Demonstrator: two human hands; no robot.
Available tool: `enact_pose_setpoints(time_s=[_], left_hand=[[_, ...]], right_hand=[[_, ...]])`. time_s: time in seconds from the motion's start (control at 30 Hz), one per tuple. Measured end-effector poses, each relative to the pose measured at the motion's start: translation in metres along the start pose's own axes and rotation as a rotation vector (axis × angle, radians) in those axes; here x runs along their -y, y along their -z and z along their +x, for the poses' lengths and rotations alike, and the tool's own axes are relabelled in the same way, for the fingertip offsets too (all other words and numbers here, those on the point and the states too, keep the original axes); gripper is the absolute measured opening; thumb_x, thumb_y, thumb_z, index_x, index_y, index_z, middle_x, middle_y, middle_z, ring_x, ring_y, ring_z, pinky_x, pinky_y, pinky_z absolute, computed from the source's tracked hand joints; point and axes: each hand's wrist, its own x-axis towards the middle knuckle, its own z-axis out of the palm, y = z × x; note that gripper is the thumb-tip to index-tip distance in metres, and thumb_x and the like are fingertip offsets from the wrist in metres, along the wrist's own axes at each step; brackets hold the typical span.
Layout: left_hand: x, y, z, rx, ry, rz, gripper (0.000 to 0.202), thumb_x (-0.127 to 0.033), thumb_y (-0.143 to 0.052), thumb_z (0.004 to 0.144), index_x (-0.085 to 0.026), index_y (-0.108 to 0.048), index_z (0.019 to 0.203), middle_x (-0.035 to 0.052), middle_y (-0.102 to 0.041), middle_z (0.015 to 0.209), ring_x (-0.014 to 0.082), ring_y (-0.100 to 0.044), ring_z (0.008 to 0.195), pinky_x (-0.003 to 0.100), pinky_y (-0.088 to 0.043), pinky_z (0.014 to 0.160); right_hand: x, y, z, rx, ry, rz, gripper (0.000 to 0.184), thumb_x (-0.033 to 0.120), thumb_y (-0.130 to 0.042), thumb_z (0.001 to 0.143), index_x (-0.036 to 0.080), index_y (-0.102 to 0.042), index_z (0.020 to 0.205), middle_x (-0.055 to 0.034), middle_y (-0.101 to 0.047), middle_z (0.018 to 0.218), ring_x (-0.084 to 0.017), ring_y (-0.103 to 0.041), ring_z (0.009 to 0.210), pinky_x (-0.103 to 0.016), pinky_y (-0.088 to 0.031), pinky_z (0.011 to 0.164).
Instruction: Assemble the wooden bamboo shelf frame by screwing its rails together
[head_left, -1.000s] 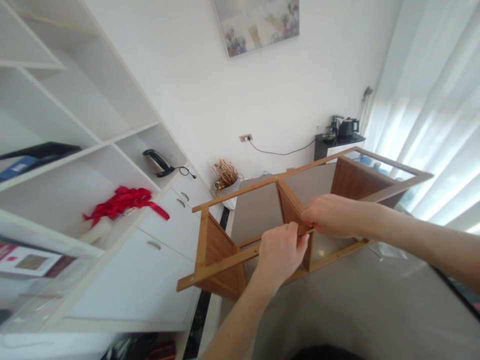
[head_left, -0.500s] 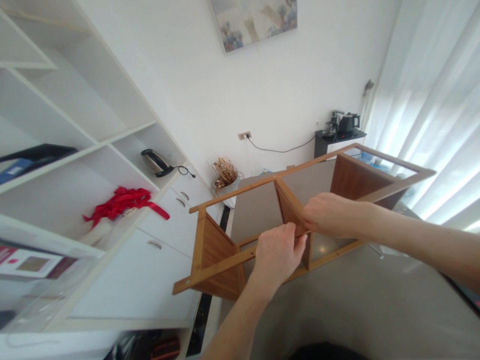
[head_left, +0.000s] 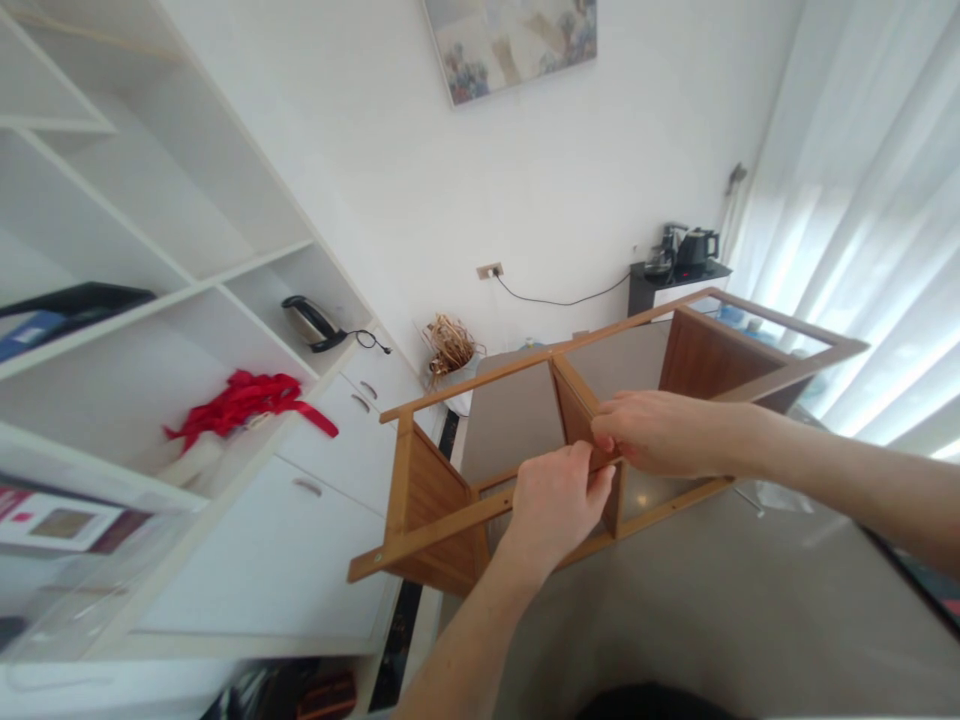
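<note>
One wooden rack (head_left: 570, 374), two hands on it, and it lies on its side over the grey surface (head_left: 712, 590), directly ahead of both! The left hand (head_left: 555, 500) is wrapped over the near rail (head_left: 442, 528), grasping it, thumb pointing towards its partner. Just beside it, the right hand (head_left: 652, 432) curls its fingers down where that rail meets the middle panel (head_left: 574, 415); the fingertips are hidden, so whether they pinch anything I can't tell. One end panel (head_left: 431, 480) sits left of the left hand, another (head_left: 709, 352) beyond the right. Look farther left of the left hand: red ribbon (head_left: 236, 405) heaped on white shelving (head_left: 247, 570), a silver kettle (head_left: 309, 322) above. Dried stalks (head_left: 450, 343) rise beyond that hand, while past the right hand a black kettle (head_left: 696, 250) tops a low cabinet (head_left: 671, 297), curtain (head_left: 877, 230) to its right.
</note>
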Motion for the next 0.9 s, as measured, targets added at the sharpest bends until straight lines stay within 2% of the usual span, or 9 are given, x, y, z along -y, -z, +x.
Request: enact_pose_setpoints(time_s=[0.03, 0.1, 0.17, 0.27, 0.47, 0.67, 0.8, 0.87, 0.9], left_hand=[[0.000, 0.000, 0.000, 0.000, 0.001, 0.007, 0.025, -0.043, -0.041, 0.094, -0.022, -0.056, 0.093, 0.0022, -0.069, 0.085, 0.0211, -0.066, 0.080, 0.031, -0.046, 0.069], [0.001, 0.000, -0.001, -0.005, 0.006, 0.026, 0.027, -0.044, -0.041, 0.093, -0.021, -0.055, 0.088, 0.0026, -0.068, 0.082, 0.0216, -0.066, 0.078, 0.031, -0.046, 0.067], [0.001, 0.000, -0.001, -0.015, 0.006, 0.038, 0.028, -0.044, -0.041, 0.093, -0.021, -0.055, 0.086, 0.0025, -0.068, 0.080, 0.0218, -0.066, 0.076, 0.031, -0.046, 0.065], [0.001, 0.000, -0.002, -0.023, -0.006, 0.039, 0.028, -0.044, -0.040, 0.093, -0.021, -0.055, 0.085, 0.0022, -0.068, 0.079, 0.0219, -0.066, 0.074, 0.031, -0.046, 0.064], [0.003, -0.002, -0.002, -0.007, 0.010, 0.022, 0.030, -0.045, -0.038, 0.094, -0.022, -0.056, 0.088, 0.0038, -0.069, 0.083, 0.0225, -0.067, 0.079, 0.032, -0.047, 0.067], [0.001, -0.003, -0.005, 0.017, 0.006, -0.022, 0.033, -0.048, -0.038, 0.093, -0.021, -0.058, 0.091, 0.0051, -0.068, 0.081, 0.0241, -0.066, 0.077, 0.033, -0.047, 0.068], [0.000, -0.003, -0.007, 0.020, 0.007, -0.046, 0.032, -0.047, -0.039, 0.093, -0.021, -0.057, 0.090, 0.0046, -0.068, 0.080, 0.0233, -0.066, 0.077, 0.032, -0.046, 0.068], [0.000, -0.003, -0.007, 0.015, 0.005, -0.049, 0.031, -0.047, -0.039, 0.092, -0.021, -0.057, 0.089, 0.0045, -0.068, 0.079, 0.0228, -0.066, 0.075, 0.031, -0.046, 0.067], [0.000, -0.003, -0.007, 0.012, 0.003, -0.050, 0.031, -0.047, -0.039, 0.093, -0.021, -0.057, 0.088, 0.0044, -0.068, 0.079, 0.0227, -0.066, 0.075, 0.031, -0.045, 0.066]], right_hand=[[0.000, 0.001, 0.000, -0.011, -0.039, -0.012, 0.013, 0.017, -0.055, 0.083, 0.017, -0.068, 0.083, -0.0078, -0.068, 0.083, -0.021, -0.063, 0.085, -0.027, -0.041, 0.067], [0.000, 0.002, 0.000, -0.003, -0.139, -0.072, 0.025, 0.031, -0.051, 0.088, 0.016, -0.069, 0.081, -0.0101, -0.068, 0.079, -0.025, -0.065, 0.080, -0.029, -0.041, 0.063], [0.002, 0.001, 0.001, 0.030, -0.217, -0.131, 0.033, 0.037, -0.048, 0.089, 0.014, -0.069, 0.077, -0.0120, -0.068, 0.075, -0.027, -0.067, 0.075, -0.030, -0.041, 0.059], [0.006, -0.004, 0.003, 0.042, -0.228, -0.175, 0.030, 0.030, -0.049, 0.088, 0.012, -0.069, 0.075, -0.0132, -0.069, 0.073, -0.027, -0.067, 0.071, -0.030, -0.041, 0.056], [0.012, -0.003, 0.006, 0.050, -0.124, -0.147, 0.014, 0.012, -0.055, 0.079, 0.011, -0.068, 0.076, -0.0116, -0.069, 0.074, -0.022, -0.067, 0.075, -0.027, -0.040, 0.060], [0.009, -0.005, 0.000, 0.068, -0.089, -0.061, 0.018, 0.005, -0.055, 0.073, 0.016, -0.068, 0.079, -0.0080, -0.069, 0.081, -0.022, -0.065, 0.084, -0.026, -0.039, 0.065], [0.003, -0.010, -0.006, 0.033, -0.082, 0.018, 0.017, 0.009, -0.055, 0.075, 0.018, -0.067, 0.084, -0.0056, -0.070, 0.082, -0.020, -0.064, 0.081, -0.025, -0.039, 0.064], [0.002, -0.010, -0.008, 0.001, -0.103, 0.018, 0.011, 0.018, -0.056, 0.080, 0.018, -0.067, 0.082, -0.0060, -0.069, 0.079, -0.020, -0.064, 0.075, -0.025, -0.038, 0.061], [0.003, -0.010, -0.008, -0.011, -0.123, -0.005, 0.015, 0.025, -0.055, 0.083, 0.017, -0.067, 0.079, -0.0069, -0.069, 0.076, -0.020, -0.064, 0.072, -0.026, -0.038, 0.060]])
